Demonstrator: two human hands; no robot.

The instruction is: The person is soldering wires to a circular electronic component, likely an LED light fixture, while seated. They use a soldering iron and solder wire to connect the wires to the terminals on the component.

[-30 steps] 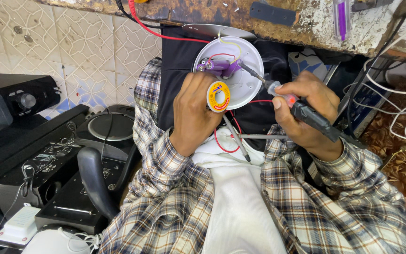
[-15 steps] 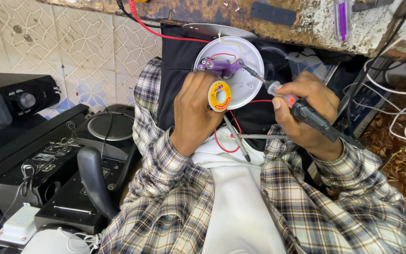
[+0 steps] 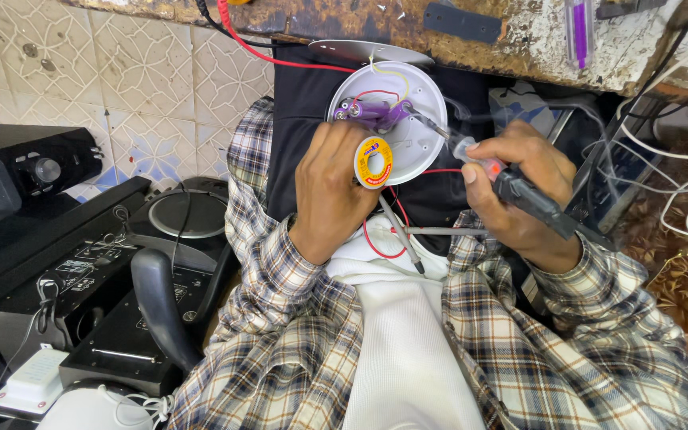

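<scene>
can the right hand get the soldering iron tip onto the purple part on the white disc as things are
Probably yes. The right hand holds the soldering iron, and its tip already sits at the purple part on the white disc. The left hand, with the solder spool, sits lower and leaves that side free.

left palm (image 3: 332, 191) hides white disc's (image 3: 420, 99) lower-left edge, iron tip (image 3: 417, 115) blurred

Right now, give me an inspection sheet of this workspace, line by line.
Surface: worn bench edge above the lap.
Job's things: white round housing with purple part; solder spool; soldering iron, tip at the purple part.
Clutter: purple pen on bench.
Hands: left hand holds spool; right hand grips iron.
Cables: red wire; white cables at right.
Surroundings: tiled floor, black audio units.
</scene>
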